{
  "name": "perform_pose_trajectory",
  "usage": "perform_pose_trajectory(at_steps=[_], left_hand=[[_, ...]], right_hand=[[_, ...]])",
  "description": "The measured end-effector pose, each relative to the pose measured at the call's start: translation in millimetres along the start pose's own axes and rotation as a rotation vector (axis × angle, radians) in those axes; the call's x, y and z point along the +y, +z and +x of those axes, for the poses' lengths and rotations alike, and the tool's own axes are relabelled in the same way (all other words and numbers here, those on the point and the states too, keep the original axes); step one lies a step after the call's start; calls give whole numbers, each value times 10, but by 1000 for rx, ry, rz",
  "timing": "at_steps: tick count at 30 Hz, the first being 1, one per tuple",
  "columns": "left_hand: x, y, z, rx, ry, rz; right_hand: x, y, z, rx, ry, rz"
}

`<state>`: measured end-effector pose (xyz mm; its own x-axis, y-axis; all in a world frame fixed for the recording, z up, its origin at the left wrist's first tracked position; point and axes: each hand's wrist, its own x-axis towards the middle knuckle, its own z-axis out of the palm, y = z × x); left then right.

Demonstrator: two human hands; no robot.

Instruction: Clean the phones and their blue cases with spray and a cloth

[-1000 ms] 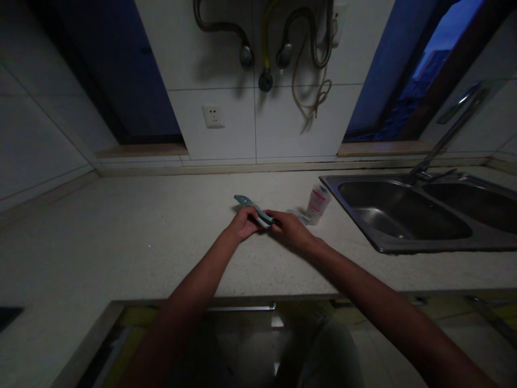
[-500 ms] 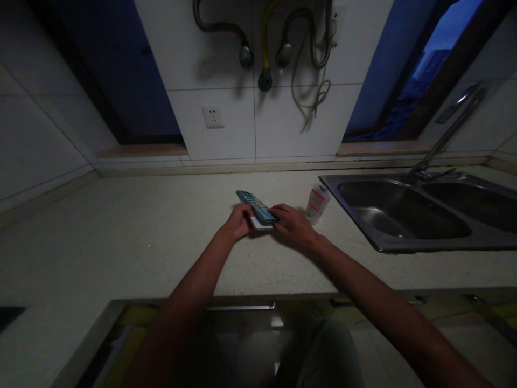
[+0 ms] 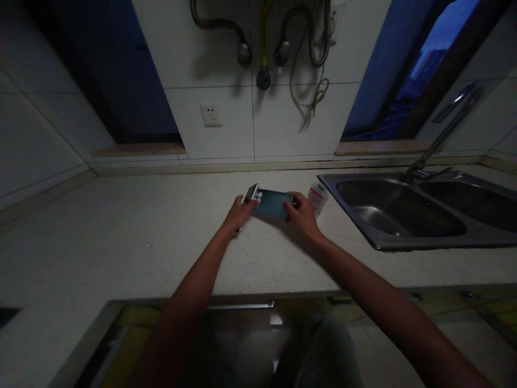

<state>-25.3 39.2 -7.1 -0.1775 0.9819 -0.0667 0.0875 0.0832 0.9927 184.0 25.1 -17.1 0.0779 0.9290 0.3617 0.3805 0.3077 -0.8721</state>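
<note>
A teal phone case is turned with its hollow inner side up, and its round camera holes show at the left end. My right hand is closed on the case's right end. My left hand grips a phone, tilted on edge, with its pale rim and dark face partly showing. The left thumb reaches the case's left end, by the camera holes. Fingers hide most of the phone. Just beyond my right hand is a clear plastic cup-like container with red markings, partly covered by that hand.
Both hands are over a pale countertop. To the right lies a steel double sink with a faucet. A tiled wall behind carries a socket, pipes and a hanging cord. A drawer handle is below the counter edge.
The case and phone, stacked together before, are now apart. The case has flipped from its patterned outside to its inside and moved right; the phone has tilted up in my left hand.
</note>
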Motion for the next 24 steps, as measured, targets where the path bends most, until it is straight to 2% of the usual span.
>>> perform_pose_trajectory(at_steps=[2, 4, 8, 11, 14, 20, 24], left_hand=[[9, -45, -8, 91, 107, 249], [24, -95, -29, 128, 121, 450], [32, -184, -34, 183, 45, 703], [-2, -238, 7, 227, -5, 774], [-38, -278, 41, 224, -9, 840], [-35, -296, 36, 211, 5, 999], [-35, -281, 28, 217, 23, 1026]], right_hand=[[49, 27, 28, 21, 137, 136], [109, 48, 53, 47, 203, 173], [220, 54, 85, 80, 202, 39], [234, 25, 82, 71, 162, -66], [169, -20, 55, -33, 100, -196], [-47, -53, -49, -395, -20, -590], [-157, -21, -146, -470, -76, -750]])
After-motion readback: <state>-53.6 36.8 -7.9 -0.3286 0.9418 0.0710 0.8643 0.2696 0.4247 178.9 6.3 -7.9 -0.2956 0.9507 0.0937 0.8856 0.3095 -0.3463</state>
